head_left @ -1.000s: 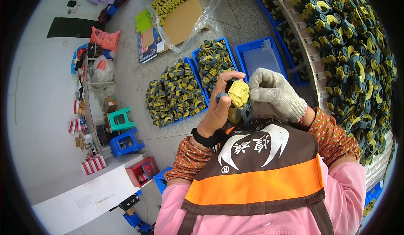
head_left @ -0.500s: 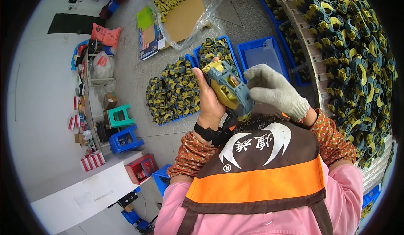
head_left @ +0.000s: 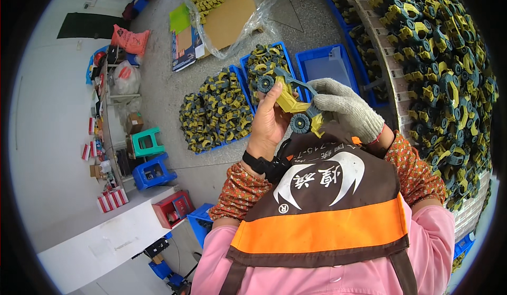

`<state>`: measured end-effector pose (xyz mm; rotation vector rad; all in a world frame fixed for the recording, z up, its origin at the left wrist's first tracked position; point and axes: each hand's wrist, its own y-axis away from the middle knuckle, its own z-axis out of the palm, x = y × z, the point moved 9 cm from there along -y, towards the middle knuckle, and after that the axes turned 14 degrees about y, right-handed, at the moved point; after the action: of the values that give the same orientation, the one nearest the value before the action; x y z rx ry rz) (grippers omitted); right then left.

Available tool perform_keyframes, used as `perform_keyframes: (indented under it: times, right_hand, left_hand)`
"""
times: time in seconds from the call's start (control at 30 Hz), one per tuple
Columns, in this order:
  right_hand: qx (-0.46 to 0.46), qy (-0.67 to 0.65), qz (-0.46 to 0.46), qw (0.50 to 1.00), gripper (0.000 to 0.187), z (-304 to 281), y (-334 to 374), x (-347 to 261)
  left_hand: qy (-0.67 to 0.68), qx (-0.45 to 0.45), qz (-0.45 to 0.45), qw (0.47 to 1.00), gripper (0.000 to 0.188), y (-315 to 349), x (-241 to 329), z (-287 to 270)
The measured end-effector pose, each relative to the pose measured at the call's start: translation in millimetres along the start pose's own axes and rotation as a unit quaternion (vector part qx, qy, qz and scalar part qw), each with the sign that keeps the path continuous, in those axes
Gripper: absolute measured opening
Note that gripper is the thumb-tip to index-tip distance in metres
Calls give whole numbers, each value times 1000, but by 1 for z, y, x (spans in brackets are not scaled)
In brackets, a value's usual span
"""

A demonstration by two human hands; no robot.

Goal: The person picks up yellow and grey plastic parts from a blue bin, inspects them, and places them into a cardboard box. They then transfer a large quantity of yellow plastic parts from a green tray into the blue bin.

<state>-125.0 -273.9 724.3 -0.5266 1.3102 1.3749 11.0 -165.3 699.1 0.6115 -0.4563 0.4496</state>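
Note:
A yellow and blue-grey toy car (head_left: pixel 289 101) is held up in front of my chest, tilted, with two dark wheels on its visible side. My bare left hand (head_left: pixel 270 120) is closed around its near side, thumb on the yellow body by one wheel. In a grey knitted glove, my right hand (head_left: pixel 343 105) has its fingers pinched at the car's blue-grey upper frame. Its fingertips partly hide that end of the car, and the far side of the car is out of sight.
Blue crates (head_left: pixel 240 83) heaped with yellow and grey toy parts stand on the floor beyond my hands. Another blue crate (head_left: pixel 330 68) holds a translucent sheet. At right, a table is densely covered with toy cars (head_left: pixel 459 78). Green (head_left: pixel 150 143) and blue stools (head_left: pixel 154 172) stand left.
The toy car has been turned so its wheeled side now shows. My right hand's fingers have come onto its upper frame; my left hand still holds it.

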Motion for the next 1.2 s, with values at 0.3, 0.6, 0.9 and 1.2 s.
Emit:
perform_keyframes:
  times: [0.3, 0.6, 0.9, 1.2]
  right_hand:
    - [33, 11, -29, 999, 57, -7, -2, 0]
    - [-5, 12, -101, 995, 69, 8, 15, -26]
    - [161, 256, -288, 909, 50, 5, 31, -52]
    - [211, 370, -378, 822, 51, 20, 52, -77]
  left_hand:
    - [-19, 0, 15, 1000, 39, -2, 0, -3]
    - [12, -83, 49, 995, 59, 18, 9, 44]
    - [-159, -177, 146, 960, 71, 28, 15, 64]
    - [-304, -196, 195, 912, 104, 42, 26, 87]
